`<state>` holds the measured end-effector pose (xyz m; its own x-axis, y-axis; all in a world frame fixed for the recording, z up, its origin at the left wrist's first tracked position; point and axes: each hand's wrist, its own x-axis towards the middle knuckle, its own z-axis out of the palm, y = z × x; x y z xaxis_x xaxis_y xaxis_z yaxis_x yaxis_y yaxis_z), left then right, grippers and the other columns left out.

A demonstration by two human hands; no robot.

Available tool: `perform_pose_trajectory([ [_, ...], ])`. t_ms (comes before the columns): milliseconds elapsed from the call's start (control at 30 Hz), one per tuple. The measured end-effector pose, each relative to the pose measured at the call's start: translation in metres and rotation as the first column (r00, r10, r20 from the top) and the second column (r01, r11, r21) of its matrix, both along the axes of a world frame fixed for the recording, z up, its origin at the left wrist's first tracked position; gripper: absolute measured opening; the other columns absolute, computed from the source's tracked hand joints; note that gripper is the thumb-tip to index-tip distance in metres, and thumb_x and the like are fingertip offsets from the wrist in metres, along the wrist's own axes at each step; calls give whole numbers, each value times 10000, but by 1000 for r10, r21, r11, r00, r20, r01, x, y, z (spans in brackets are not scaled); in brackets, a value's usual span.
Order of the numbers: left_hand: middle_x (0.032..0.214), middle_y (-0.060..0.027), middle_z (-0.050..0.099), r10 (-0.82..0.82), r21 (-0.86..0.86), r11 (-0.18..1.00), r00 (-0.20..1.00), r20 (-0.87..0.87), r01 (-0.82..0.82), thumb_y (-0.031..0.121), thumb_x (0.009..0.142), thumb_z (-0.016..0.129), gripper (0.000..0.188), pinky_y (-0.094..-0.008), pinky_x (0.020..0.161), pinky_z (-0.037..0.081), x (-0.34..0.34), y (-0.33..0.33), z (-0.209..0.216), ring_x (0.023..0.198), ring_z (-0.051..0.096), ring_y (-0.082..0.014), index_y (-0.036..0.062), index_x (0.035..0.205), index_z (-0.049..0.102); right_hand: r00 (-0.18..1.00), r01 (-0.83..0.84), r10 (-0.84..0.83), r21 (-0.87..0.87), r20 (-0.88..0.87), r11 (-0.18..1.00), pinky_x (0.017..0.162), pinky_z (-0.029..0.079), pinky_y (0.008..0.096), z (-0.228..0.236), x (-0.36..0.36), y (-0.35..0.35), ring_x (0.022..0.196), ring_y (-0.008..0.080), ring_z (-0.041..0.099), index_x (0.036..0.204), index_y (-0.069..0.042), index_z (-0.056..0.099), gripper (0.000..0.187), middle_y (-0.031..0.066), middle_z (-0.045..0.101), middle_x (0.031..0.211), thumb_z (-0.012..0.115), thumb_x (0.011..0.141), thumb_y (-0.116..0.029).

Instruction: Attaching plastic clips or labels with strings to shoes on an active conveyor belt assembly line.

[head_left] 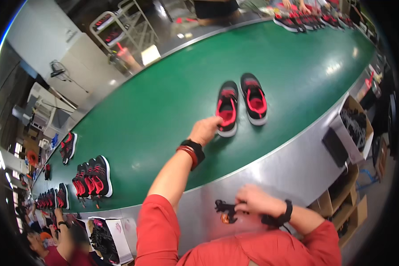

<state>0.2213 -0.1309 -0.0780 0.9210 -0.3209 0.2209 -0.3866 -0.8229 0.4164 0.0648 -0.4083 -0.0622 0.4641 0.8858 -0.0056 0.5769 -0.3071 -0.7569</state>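
Two black and red shoes stand side by side on the green conveyor belt (164,97). My left hand (205,129) reaches out over the belt and touches the heel of the left shoe (227,107). The right shoe (254,98) stands just beside it, untouched. My right hand (254,200) stays close to my body over the metal belt edge (292,164), closed around a small black and orange tool (226,212). Both wrists wear dark bands.
More black and red shoes (92,177) stand in groups at the belt's left end, and a row of shoes (301,20) at the far end near another person's hands. A cardboard box of dark parts (357,126) sits at the right. An open box (106,237) lies lower left beside a co-worker.
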Motion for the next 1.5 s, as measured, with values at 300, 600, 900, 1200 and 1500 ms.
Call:
perform_pose_trajectory([
  [300,963,-53,636,37,-67,997,995,93,-30,-4,746,680,207,-371,707,537,-66,-22,2,833,655,-283,90,929,654,519,669,-425,43,-742,742,555,496,230,3,64,13,650,106,641,1343,-47,445,375,56,647,821,491,973,-81],
  [600,938,-39,641,143,-140,983,979,144,-122,2,747,687,184,-360,680,541,-77,-17,-5,785,664,-266,94,906,671,487,649,-399,16,-777,761,529,500,229,-13,71,43,623,97,627,1420,-63,416,450,54,637,827,482,975,-69],
  [900,1033,-35,632,126,-35,992,980,156,-122,73,801,655,257,-386,675,547,-80,1,5,819,660,-274,132,1051,643,642,331,-333,-142,-691,933,432,424,219,3,112,48,444,53,487,1279,-89,602,341,-1,574,612,564,951,-177],
  [1200,1150,-134,606,75,217,974,997,-11,-71,108,840,610,546,-415,623,550,-104,-8,21,745,667,-339,250,1356,500,939,342,-320,300,-123,890,714,529,288,8,141,44,769,154,643,1210,-28,580,288,79,649,979,583,936,-119],
  [1500,951,-210,671,278,19,958,910,-308,-286,54,890,505,298,-488,775,495,-104,-15,48,884,628,-412,96,1152,642,784,251,-205,4,585,968,689,474,463,-2,208,9,809,350,596,877,-85,537,293,94,581,847,739,754,-260],
])
